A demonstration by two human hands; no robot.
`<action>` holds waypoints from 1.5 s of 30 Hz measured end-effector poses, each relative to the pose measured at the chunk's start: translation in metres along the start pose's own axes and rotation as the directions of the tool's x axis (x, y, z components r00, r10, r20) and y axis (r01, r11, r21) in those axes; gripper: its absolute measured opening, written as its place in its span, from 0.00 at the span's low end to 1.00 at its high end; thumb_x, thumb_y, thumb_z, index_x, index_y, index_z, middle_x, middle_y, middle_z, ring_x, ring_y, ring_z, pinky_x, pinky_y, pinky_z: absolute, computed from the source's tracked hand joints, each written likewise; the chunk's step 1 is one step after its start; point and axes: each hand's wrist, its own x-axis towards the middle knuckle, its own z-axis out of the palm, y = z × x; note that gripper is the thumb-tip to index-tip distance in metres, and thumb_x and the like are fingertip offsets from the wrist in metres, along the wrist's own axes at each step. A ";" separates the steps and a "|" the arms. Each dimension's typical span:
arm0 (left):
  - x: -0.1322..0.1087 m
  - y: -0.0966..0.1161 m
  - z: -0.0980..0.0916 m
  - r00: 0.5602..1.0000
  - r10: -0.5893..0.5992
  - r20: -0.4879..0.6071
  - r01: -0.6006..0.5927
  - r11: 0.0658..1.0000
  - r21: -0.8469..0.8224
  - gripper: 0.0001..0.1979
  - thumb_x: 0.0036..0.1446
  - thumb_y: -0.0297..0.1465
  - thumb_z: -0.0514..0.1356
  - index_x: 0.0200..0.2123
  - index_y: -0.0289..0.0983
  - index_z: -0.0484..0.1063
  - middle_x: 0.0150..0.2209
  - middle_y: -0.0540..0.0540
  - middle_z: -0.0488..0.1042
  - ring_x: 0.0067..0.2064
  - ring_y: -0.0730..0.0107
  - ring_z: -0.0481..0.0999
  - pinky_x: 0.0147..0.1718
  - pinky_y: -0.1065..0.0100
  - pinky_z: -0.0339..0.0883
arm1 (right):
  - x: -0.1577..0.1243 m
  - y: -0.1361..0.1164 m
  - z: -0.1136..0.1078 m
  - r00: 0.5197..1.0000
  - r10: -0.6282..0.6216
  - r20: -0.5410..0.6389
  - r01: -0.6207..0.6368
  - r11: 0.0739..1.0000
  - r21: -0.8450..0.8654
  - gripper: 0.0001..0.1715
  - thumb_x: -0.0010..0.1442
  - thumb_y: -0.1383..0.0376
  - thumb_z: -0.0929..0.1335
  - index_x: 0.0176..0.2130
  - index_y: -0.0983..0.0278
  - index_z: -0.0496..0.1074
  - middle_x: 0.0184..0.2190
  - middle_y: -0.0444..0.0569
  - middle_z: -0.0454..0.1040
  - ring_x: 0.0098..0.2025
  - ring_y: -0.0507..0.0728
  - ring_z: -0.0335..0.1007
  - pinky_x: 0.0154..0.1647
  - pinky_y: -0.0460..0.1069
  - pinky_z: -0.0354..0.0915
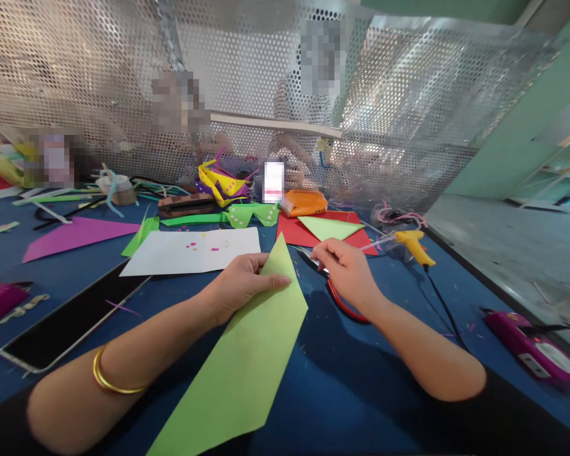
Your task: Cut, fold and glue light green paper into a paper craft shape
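My left hand holds a light green sheet of paper, thumb on top and the other fingers behind it. The sheet's pointed corner stands up past the thumb, and its lower end hangs toward me. Just right of the paper, my right hand has its fingers curled together over a pair of scissors with red handles. The metal blades point forward and left from under the fingertips; the palm hides part of the handles. Beyond this hand, a pale green paper triangle lies on a red sheet.
A white sheet with small bits, a dark flat tablet-like device and purple paper lie left. Green paper glasses and an orange packet sit behind. A yellow glue gun and a purple power strip are right.
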 end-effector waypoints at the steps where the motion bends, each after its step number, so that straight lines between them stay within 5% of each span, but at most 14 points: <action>1: 0.000 0.000 0.000 1.000 0.002 -0.018 -0.002 1.000 -0.001 0.18 0.39 0.35 0.72 0.36 0.36 0.77 0.30 0.43 0.81 0.28 0.60 0.80 0.26 0.65 0.73 | 0.004 0.006 -0.003 0.995 -0.055 -0.077 0.042 0.986 -0.162 0.13 0.63 0.65 0.61 0.34 0.65 0.72 0.34 0.51 0.75 0.35 0.57 0.71 0.38 0.51 0.64; 4: 0.000 0.000 0.002 0.996 0.032 -0.086 -0.035 0.999 -0.025 0.17 0.39 0.34 0.72 0.34 0.36 0.77 0.29 0.42 0.81 0.25 0.61 0.79 0.25 0.64 0.73 | 0.013 0.016 -0.014 0.973 -0.104 -0.208 -0.019 0.854 -0.521 0.20 0.60 0.68 0.62 0.51 0.70 0.69 0.54 0.65 0.68 0.50 0.67 0.69 0.47 0.59 0.63; 6: 0.000 0.000 0.003 0.987 0.074 -0.141 -0.082 0.995 -0.054 0.16 0.40 0.34 0.72 0.35 0.36 0.77 0.29 0.42 0.81 0.24 0.62 0.78 0.24 0.65 0.73 | 0.014 0.013 -0.019 0.982 -0.007 -0.190 -0.088 0.870 -0.485 0.21 0.60 0.63 0.64 0.51 0.70 0.70 0.54 0.65 0.69 0.48 0.68 0.70 0.46 0.60 0.63; 9: 0.002 0.001 0.003 0.954 0.165 -0.251 -0.193 0.977 -0.091 0.16 0.40 0.33 0.72 0.34 0.36 0.76 0.28 0.44 0.81 0.24 0.63 0.78 0.23 0.65 0.73 | 0.006 -0.005 -0.016 0.967 0.213 0.141 -0.216 0.976 0.005 0.26 0.62 0.48 0.62 0.33 0.66 0.76 0.34 0.56 0.77 0.33 0.60 0.74 0.38 0.55 0.67; 11: 0.004 0.000 0.001 0.915 0.232 -0.330 -0.281 0.953 -0.110 0.15 0.40 0.34 0.72 0.32 0.36 0.75 0.28 0.45 0.80 0.24 0.63 0.78 0.24 0.65 0.73 | -0.005 -0.018 -0.007 0.871 0.210 0.444 -0.373 0.871 0.319 0.30 0.58 0.42 0.64 0.29 0.65 0.74 0.29 0.52 0.76 0.29 0.57 0.73 0.35 0.52 0.68; 13: 0.007 -0.002 -0.002 0.867 0.292 -0.404 -0.366 0.923 -0.118 0.15 0.41 0.35 0.72 0.32 0.36 0.75 0.28 0.46 0.80 0.25 0.64 0.78 0.25 0.65 0.73 | -0.017 -0.028 0.005 0.799 0.173 0.576 -0.456 0.800 0.391 0.26 0.53 0.44 0.69 0.26 0.64 0.74 0.25 0.48 0.75 0.28 0.55 0.71 0.34 0.50 0.66; 16: 0.010 -0.003 -0.005 0.803 0.337 -0.491 -0.452 0.882 -0.133 0.16 0.41 0.35 0.72 0.34 0.36 0.75 0.28 0.47 0.80 0.26 0.65 0.77 0.27 0.65 0.73 | -0.030 -0.034 0.020 0.806 0.176 0.565 -0.440 0.816 0.374 0.21 0.52 0.49 0.71 0.23 0.64 0.72 0.20 0.43 0.69 0.23 0.51 0.62 0.25 0.46 0.59; 21: 0.013 -0.001 -0.009 0.750 0.398 -0.529 -0.527 0.842 -0.113 0.17 0.43 0.38 0.71 0.34 0.36 0.75 0.33 0.47 0.80 0.31 0.68 0.77 0.32 0.69 0.70 | -0.027 -0.032 0.018 0.938 0.167 0.304 -0.245 0.940 0.238 0.25 0.60 0.54 0.65 0.18 0.62 0.57 0.17 0.38 0.51 0.21 0.48 0.47 0.21 0.45 0.45; 25: 0.013 -0.002 -0.011 0.812 0.346 -0.470 -0.434 0.897 -0.090 0.21 0.50 0.47 0.65 0.38 0.35 0.75 0.38 0.43 0.80 0.38 0.65 0.78 0.34 0.69 0.68 | -0.017 -0.032 -0.008 1.000 -0.022 -0.014 0.023 1.000 0.022 0.26 0.62 0.59 0.64 0.19 0.62 0.51 0.19 0.38 0.48 0.22 0.48 0.46 0.21 0.45 0.46; 29: 0.009 -0.003 -0.008 0.927 0.197 -0.319 -0.269 0.943 -0.197 0.29 0.53 0.56 0.57 0.34 0.34 0.76 0.34 0.41 0.79 0.34 0.65 0.77 0.31 0.69 0.66 | -0.015 -0.031 -0.031 0.879 -0.422 -0.222 0.270 0.825 -0.496 0.17 0.64 0.65 0.64 0.23 0.64 0.65 0.23 0.43 0.65 0.24 0.49 0.58 0.26 0.46 0.53; 32: 0.004 -0.002 -0.004 0.972 0.206 -0.114 -0.228 0.944 -0.240 0.32 0.52 0.58 0.55 0.35 0.33 0.77 0.35 0.40 0.80 0.33 0.65 0.78 0.30 0.69 0.66 | -0.017 -0.023 -0.030 0.748 -0.661 -0.059 0.319 0.437 -0.841 0.08 0.62 0.70 0.65 0.38 0.67 0.74 0.32 0.50 0.75 0.31 0.54 0.67 0.34 0.49 0.58; 35: 0.002 -0.003 -0.001 0.985 0.166 -0.037 -0.170 0.966 -0.195 0.27 0.51 0.53 0.61 0.37 0.33 0.78 0.38 0.39 0.81 0.35 0.64 0.79 0.31 0.70 0.68 | -0.017 -0.011 -0.016 0.710 -0.682 0.176 0.407 0.194 -0.892 0.12 0.61 0.73 0.64 0.43 0.73 0.74 0.35 0.56 0.77 0.35 0.58 0.69 0.40 0.52 0.60; 41: 0.006 -0.008 0.002 0.980 -0.017 -0.200 -0.029 0.974 -0.223 0.08 0.51 0.32 0.67 0.31 0.33 0.75 0.36 0.39 0.82 0.29 0.70 0.79 0.25 0.74 0.67 | -0.019 0.002 0.004 0.665 -0.686 0.296 0.500 0.115 -0.858 0.16 0.63 0.73 0.62 0.47 0.74 0.74 0.40 0.59 0.77 0.40 0.60 0.70 0.46 0.54 0.61; 45: 0.009 -0.013 0.003 0.977 -0.044 -0.211 -0.014 0.965 -0.263 0.07 0.50 0.29 0.68 0.31 0.31 0.76 0.32 0.39 0.81 0.27 0.70 0.78 0.22 0.74 0.67 | -0.024 0.002 0.007 0.734 -0.605 0.307 0.554 0.272 -0.787 0.20 0.65 0.73 0.60 0.53 0.71 0.71 0.47 0.60 0.76 0.48 0.61 0.71 0.51 0.56 0.59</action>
